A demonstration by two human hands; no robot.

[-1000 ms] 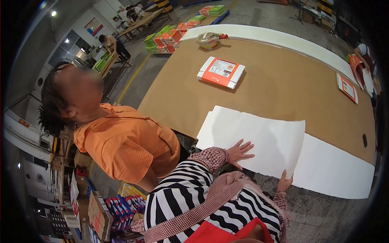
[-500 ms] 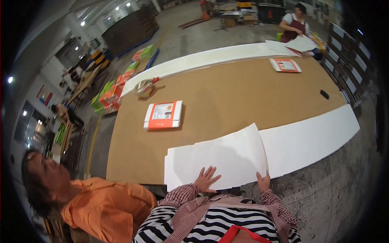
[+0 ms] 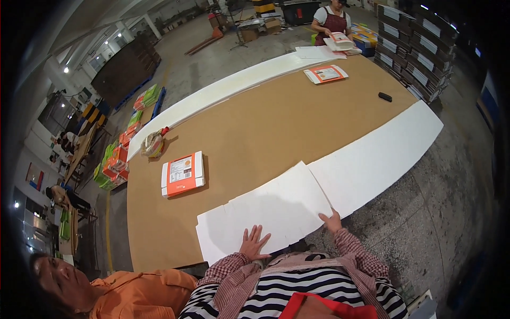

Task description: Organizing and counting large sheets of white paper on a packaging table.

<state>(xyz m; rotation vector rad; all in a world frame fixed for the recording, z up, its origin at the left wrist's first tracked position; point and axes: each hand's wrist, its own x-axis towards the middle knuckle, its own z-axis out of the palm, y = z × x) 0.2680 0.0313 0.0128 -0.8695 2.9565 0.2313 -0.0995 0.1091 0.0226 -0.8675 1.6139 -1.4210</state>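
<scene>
A white cardboard sheet (image 3: 265,210) with small notches along its edges lies at the near side of the table. My left hand (image 3: 254,243) rests flat on its near left part, fingers spread. At the sheet's near right corner, my right hand (image 3: 332,220) grips the edge, with some of its fingers hidden. Under and beyond that corner stretches a long white board (image 3: 372,154) along the table's near right side. A flat white-and-orange carton (image 3: 183,174) sits on the brown tabletop (image 3: 255,138), past my left hand.
Another white-and-orange carton (image 3: 326,74), a black object (image 3: 385,97) and a roll-like bundle (image 3: 153,144) lie on the table. A person in orange (image 3: 143,292) is close at my left. Across the table, a person in an apron (image 3: 334,24) handles printed sheets. Stacked dark cartons (image 3: 414,48) stand far right.
My view has turned, so the table appears shifted left. The sheet's right edge, bowed up before, now lies flatter. Both hands keep their places on it. The far person now holds a curled sheet.
</scene>
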